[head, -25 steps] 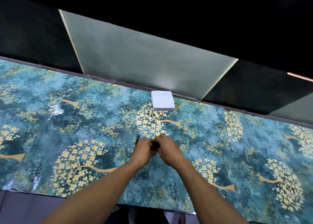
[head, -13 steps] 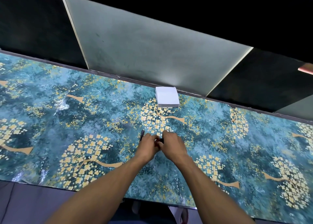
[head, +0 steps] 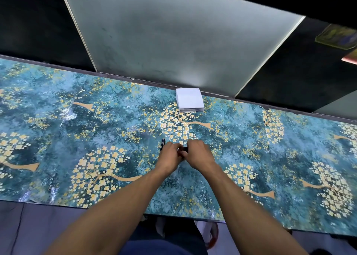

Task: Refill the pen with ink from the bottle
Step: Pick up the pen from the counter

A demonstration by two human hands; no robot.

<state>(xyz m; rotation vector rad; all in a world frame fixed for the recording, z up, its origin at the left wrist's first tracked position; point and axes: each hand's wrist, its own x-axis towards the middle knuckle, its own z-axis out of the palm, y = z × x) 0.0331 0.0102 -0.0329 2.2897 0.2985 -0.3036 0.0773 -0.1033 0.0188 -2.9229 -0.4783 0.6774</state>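
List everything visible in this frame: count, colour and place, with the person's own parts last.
table: one, teal cover with yellow flowering trees, spanning the view
paper stack: one, white, at the table's far edge, centre
pen: one, black, lying on the table just beyond the left hand
small dark object: one, black, pinched between both hands; too hidden to tell whether it is the bottle or its cap
glass panel: one, frosted grey, behind the table
left hand: one, bare, mid-table, fingers closed on the dark object
right hand: one, bare, touching the left, fingers closed on the same object
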